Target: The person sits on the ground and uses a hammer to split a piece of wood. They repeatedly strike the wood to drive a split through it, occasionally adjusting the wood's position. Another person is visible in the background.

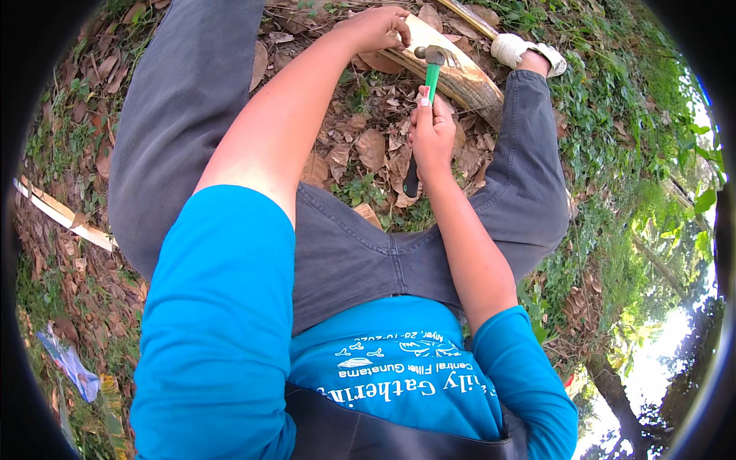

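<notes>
My right hand (pixel 433 138) is closed around the handle of a claw hammer (pixel 432 77), which has a metal head, a green shaft and a black end. The hammer head is over a long piece of wood (pixel 469 83) with a pale cut face and rough, grooved side, lying between my legs. At the wood's near edge, left of the hammer head, my left hand (pixel 369 32) has its fingers curled and pressed together. What those fingertips pinch, if anything, is too small to make out.
Dry leaves (pixel 372 149) and low green plants cover the ground. A thin pole (pixel 469 17) lies beyond the wood, near my foot in a pale shoe (pixel 509 50). To the left are a pale wooden strip (pixel 69 218) and a crumpled plastic wrapper (pixel 75 368). A tree trunk (pixel 617 395) stands at right.
</notes>
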`<state>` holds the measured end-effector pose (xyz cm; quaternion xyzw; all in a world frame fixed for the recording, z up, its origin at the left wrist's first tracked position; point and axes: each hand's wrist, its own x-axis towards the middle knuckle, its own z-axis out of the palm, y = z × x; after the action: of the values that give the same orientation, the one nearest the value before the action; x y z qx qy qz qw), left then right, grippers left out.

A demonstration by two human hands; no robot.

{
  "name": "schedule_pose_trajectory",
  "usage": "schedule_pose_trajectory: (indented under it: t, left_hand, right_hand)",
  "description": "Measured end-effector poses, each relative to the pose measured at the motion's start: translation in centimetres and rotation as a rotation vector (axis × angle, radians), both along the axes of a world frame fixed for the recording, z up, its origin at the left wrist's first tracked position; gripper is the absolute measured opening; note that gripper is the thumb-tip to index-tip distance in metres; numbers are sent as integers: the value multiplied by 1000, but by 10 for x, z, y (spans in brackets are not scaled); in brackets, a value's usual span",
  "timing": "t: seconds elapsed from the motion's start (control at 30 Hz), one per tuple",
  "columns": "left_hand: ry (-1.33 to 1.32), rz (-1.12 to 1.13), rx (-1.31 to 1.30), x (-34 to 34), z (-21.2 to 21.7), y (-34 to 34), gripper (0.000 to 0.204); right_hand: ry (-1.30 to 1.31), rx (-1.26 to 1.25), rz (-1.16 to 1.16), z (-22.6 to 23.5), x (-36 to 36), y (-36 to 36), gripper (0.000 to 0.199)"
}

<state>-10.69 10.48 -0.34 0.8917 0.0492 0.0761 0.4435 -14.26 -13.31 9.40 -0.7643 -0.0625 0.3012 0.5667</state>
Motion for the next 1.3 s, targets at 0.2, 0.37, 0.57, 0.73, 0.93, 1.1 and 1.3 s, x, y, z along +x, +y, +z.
schedule_pose_trajectory:
  t: [0.2, 0.37, 0.57, 0.73, 0.93, 1.1, 1.3]
  left_hand:
    - [24, -23, -58, -4, -4, -5, 22]
    - [-69, -15, 35, -5, -9, -8, 17]
    - [233, 37, -125, -19, 56, -18, 19]
    - [-73, 184, 155, -8, 11, -31, 31]
    - [86, 196, 21, -8, 12, -31, 32]
    - [-25, 186, -166, -15, 25, -35, 16]
    - [-78, 203, 37, -13, 1, -29, 24]
  right_hand:
    - [-215, 102, -51, 26, 7, 19, 34]
    - [-238, -272, 80, -8, 4, 14, 34]
    - [-162, 67, -109, 13, 16, 8, 33]
    - [-77, 99, -149, 18, 12, 7, 32]
    - [-135, 35, -75, 24, 8, 8, 33]
    - [-364, 28, -25, 27, 5, 18, 35]
    - [-321, -170, 48, -2, 10, 13, 34]
